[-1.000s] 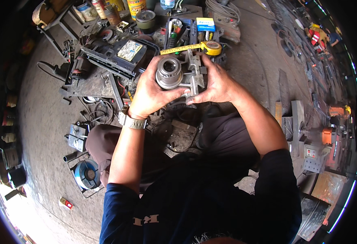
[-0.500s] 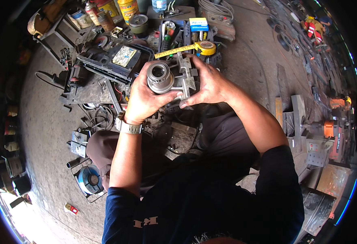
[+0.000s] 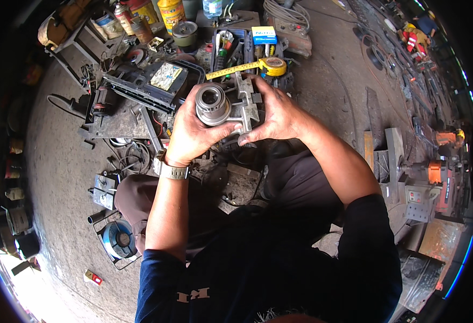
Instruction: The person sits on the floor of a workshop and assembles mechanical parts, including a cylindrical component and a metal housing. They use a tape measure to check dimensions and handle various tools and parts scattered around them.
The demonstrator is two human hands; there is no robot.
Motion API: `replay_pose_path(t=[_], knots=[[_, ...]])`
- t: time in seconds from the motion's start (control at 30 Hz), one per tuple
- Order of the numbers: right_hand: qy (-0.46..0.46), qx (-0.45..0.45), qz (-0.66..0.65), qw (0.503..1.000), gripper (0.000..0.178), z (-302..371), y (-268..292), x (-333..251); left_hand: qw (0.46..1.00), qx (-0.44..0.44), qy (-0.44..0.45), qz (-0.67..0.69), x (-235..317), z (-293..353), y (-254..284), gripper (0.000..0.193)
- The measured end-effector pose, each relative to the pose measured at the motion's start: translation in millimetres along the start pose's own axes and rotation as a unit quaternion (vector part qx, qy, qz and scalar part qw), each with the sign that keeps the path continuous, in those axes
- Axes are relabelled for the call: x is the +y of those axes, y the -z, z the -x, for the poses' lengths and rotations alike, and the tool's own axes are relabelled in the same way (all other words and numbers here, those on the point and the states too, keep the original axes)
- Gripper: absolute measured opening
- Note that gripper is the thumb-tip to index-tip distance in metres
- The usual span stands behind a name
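Observation:
Between my two hands is a grey cast-metal machine part (image 3: 249, 110), with a round, hollow, ringed collar (image 3: 213, 102) on its left side. My left hand (image 3: 188, 126) wraps round the collar from the left, thumb lying along its base. On the right, my right hand (image 3: 279, 110) grips the flat bracket end, fingers behind it and thumb at the near edge. The collar's opening faces up. Just beyond the part lies a yellow tape measure (image 3: 272, 67) with its blade drawn out to the left. My fingertips behind the part are hidden.
A dark open case (image 3: 174, 81) lies far left of my hands. Behind are a tool tray (image 3: 231, 46), a blue-and-white box (image 3: 264, 35) and several cans. A blue wire spool (image 3: 119, 238) stands by my left knee. Far right, a person (image 3: 417, 40) is partly visible.
Almost nothing has changed. The metal part and both hands sit very slightly lower in the picture, still in the same grip.

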State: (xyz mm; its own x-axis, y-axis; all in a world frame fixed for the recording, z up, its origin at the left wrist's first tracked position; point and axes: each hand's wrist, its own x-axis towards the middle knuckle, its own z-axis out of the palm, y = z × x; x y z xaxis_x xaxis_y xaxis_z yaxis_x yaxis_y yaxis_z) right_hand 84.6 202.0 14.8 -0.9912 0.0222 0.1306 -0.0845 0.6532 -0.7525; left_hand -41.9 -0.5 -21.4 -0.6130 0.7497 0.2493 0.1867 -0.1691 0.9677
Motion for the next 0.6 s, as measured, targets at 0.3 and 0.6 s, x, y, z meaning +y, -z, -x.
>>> replay_pose_path(t=[0.3,0.6], knots=[[0.182,0.096,-0.061,0.977,0.078,3,41,18,0.999,-0.004,-0.017,-0.032,1,0,3,0.073],[0.214,0.103,-0.024,0.971,0.044,2,34,2,0.999,-0.007,-0.032,-0.036,-1,-1,3,0.073]])
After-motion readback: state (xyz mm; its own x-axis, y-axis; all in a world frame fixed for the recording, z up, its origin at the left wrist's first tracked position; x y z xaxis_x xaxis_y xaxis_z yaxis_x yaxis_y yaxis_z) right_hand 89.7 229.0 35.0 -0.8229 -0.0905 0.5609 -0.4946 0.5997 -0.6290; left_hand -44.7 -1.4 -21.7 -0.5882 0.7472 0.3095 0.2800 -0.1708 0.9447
